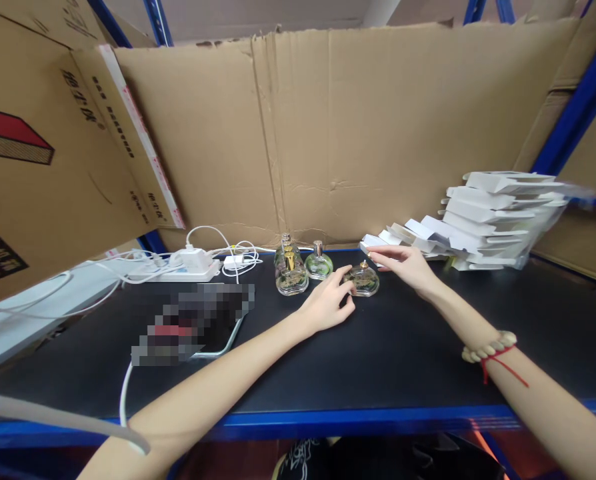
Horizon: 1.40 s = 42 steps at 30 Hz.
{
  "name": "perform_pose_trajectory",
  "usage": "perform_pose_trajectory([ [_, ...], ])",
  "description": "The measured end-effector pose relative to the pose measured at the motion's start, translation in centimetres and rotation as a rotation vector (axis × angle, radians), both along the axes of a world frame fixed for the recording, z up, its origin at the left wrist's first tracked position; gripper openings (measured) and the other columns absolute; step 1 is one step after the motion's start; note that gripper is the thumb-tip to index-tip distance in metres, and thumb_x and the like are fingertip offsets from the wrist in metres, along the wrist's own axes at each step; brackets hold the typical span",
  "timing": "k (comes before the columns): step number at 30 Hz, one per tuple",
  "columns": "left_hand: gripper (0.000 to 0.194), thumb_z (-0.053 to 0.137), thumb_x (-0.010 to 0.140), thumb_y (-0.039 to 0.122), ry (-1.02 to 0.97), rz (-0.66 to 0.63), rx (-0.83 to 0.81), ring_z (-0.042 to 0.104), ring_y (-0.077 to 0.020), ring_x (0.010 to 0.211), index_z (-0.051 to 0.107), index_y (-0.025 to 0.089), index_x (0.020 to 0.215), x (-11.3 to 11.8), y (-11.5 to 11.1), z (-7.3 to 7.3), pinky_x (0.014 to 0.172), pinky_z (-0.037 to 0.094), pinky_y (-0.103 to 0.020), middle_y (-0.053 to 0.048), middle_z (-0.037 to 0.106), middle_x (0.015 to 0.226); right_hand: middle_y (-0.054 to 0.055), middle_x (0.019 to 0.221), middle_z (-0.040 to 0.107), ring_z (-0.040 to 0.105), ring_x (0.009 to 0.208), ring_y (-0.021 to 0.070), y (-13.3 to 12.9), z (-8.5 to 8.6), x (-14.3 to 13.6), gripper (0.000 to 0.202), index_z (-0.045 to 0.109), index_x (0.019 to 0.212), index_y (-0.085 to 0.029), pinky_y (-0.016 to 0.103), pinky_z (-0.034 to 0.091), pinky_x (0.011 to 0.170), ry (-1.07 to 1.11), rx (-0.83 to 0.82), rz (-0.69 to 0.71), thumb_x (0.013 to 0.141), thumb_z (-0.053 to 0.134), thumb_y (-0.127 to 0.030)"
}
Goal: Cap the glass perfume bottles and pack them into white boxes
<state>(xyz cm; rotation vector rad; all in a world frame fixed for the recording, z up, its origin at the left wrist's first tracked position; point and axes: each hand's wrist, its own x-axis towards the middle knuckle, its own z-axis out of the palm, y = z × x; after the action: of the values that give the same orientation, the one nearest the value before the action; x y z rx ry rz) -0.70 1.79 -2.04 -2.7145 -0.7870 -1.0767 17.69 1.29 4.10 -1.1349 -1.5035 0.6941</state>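
A clear, rounded perfume bottle (365,283) with a gold-coloured neck and no cap on it stands upright on the black tabletop. My left hand (329,301) reaches in from its left, fingers curled against the glass and holding it. Just above and to the right of the neck, my right hand (405,263) has its thumb and fingertips pinched together; the small thing between them is too tiny to make out. To the left are a bottle with a gold cap (292,280), another bottle behind it, and a round green-tinted bottle (319,263) with a silvery cap.
White cartons (488,220) are stacked at the back right, with several more lying beside them. A white power strip (188,267) with tangled cables is at the back left. A tablet-like device (228,337), partly pixelated, lies nearer. Cardboard (378,133) walls the back and left.
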Motion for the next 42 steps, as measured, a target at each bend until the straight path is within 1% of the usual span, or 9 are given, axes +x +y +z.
perform_pose_trajectory([
  [3,0.015,0.042,0.077,0.016,-0.005,-0.008,0.015,0.051,-0.0216,0.104,0.056,0.012,0.082,0.0,0.0,0.0,0.088,0.044,-0.032,-0.016,0.043,0.124,0.009,0.084,0.065,0.059,0.076,0.0185,0.1,-0.4,-0.2,0.04,0.071,0.075,-0.015,0.029,0.051,0.061,-0.026,0.004,0.03,0.048,0.07,-0.045],
  [7,0.016,0.042,0.077,0.016,0.0,-0.012,0.008,0.05,-0.0224,0.106,0.057,0.011,0.08,0.1,0.1,0.0,0.088,0.044,-0.032,-0.016,0.043,0.123,0.009,0.081,0.065,0.059,0.073,0.0179,0.6,-0.8,0.0,0.037,0.071,0.076,-0.015,0.032,0.05,0.068,-0.116,0.101,0.059,0.054,0.067,-0.044],
  [11,0.015,0.042,0.078,0.016,0.016,-0.005,-0.02,0.049,-0.0222,0.109,0.057,0.012,0.08,0.1,0.0,0.1,0.091,0.042,-0.033,-0.016,0.042,0.125,0.009,0.084,0.065,0.06,0.076,0.0189,0.6,-0.9,0.2,0.034,0.071,0.078,-0.016,0.031,0.049,0.065,-0.171,0.16,0.046,0.059,0.064,-0.042],
  [17,0.015,0.042,0.078,0.015,0.02,-0.008,-0.027,0.048,-0.0229,0.11,0.056,0.012,0.079,0.0,-0.1,0.2,0.091,0.042,-0.034,-0.016,0.041,0.125,0.009,0.088,0.065,0.06,0.077,0.0179,0.7,-1.1,0.1,0.032,0.071,0.081,-0.016,0.028,0.049,0.061,-0.193,0.209,0.076,0.062,0.063,-0.041],
  [26,0.015,0.043,0.077,0.015,0.015,-0.016,-0.012,0.049,-0.0232,0.108,0.057,0.011,0.079,0.0,0.0,0.1,0.09,0.043,-0.034,-0.017,0.042,0.124,0.009,0.09,0.064,0.06,0.078,0.0165,0.7,-1.1,0.1,0.03,0.071,0.082,-0.016,0.029,0.049,0.067,-0.266,0.268,0.125,0.066,0.06,-0.039],
  [35,0.014,0.043,0.077,0.016,0.017,-0.005,-0.034,0.049,-0.0228,0.109,0.057,0.012,0.078,0.0,-0.2,0.2,0.091,0.042,-0.034,-0.016,0.042,0.125,0.008,0.089,0.065,0.06,0.077,0.0176,0.5,-0.9,0.2,0.029,0.071,0.08,-0.017,0.03,0.049,0.065,-0.253,0.22,0.126,0.064,0.061,-0.038],
  [38,0.014,0.043,0.077,0.015,0.007,-0.014,-0.026,0.049,-0.0227,0.109,0.057,0.012,0.079,-0.1,-0.2,0.2,0.092,0.042,-0.034,-0.016,0.042,0.125,0.009,0.089,0.065,0.06,0.076,0.0178,0.7,-1.0,0.3,0.031,0.07,0.08,-0.016,0.031,0.049,0.065,-0.232,0.169,0.136,0.062,0.062,-0.039],
  [40,0.014,0.043,0.077,0.015,0.001,-0.024,-0.016,0.05,-0.0228,0.107,0.057,0.011,0.08,-0.1,-0.2,0.2,0.091,0.042,-0.034,-0.016,0.042,0.125,0.009,0.089,0.065,0.06,0.078,0.0178,0.8,-1.0,0.2,0.041,0.068,0.091,-0.014,0.033,0.049,0.071,-0.16,0.106,0.151,0.06,0.063,-0.04],
  [42,0.014,0.043,0.077,0.014,-0.009,-0.031,-0.002,0.05,-0.0232,0.107,0.057,0.011,0.079,-0.1,-0.1,0.2,0.09,0.043,-0.034,-0.017,0.042,0.125,0.01,0.093,0.064,0.061,0.082,0.0179,0.8,-0.7,0.2,0.053,0.062,0.105,-0.013,0.034,0.049,0.076,-0.069,0.032,0.118,0.06,0.062,-0.041],
])
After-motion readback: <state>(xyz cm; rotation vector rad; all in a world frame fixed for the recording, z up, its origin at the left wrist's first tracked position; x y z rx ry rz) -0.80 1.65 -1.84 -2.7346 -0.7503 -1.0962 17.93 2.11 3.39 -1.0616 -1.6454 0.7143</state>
